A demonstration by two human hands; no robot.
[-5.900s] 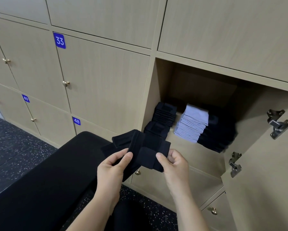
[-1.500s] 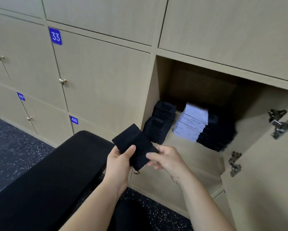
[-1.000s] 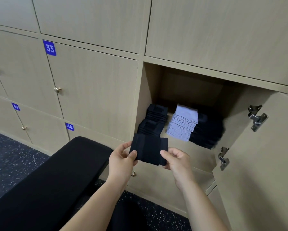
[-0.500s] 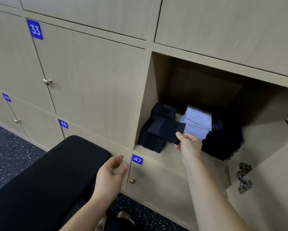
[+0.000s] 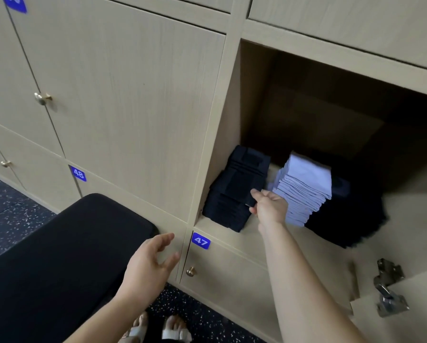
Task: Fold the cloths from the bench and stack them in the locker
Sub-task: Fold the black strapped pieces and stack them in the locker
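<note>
The open locker (image 5: 234, 125) holds a front black stack (image 5: 226, 209), a taller black stack (image 5: 250, 162) behind it, a pale lilac stack (image 5: 304, 186) and a dark heap (image 5: 348, 219) at the right. My right hand (image 5: 269, 206) pinches the right edge of a folded black cloth (image 5: 239, 186), which lies on top of the front black stack. My left hand (image 5: 149, 266) hovers with fingers spread, holding nothing, over the end of the black padded bench (image 5: 59, 256).
Closed locker doors with brass knobs (image 5: 42, 98) fill the left; numbered doors 48 (image 5: 78, 173) and 47 (image 5: 200, 241) sit below. The open door with metal hinges (image 5: 388, 288) stands at the lower right. Speckled dark floor and my sandalled feet (image 5: 158, 330) are below.
My left hand let go of the folded black cloth. My right hand carried it into the locker and lowered it onto the front black stack.
</note>
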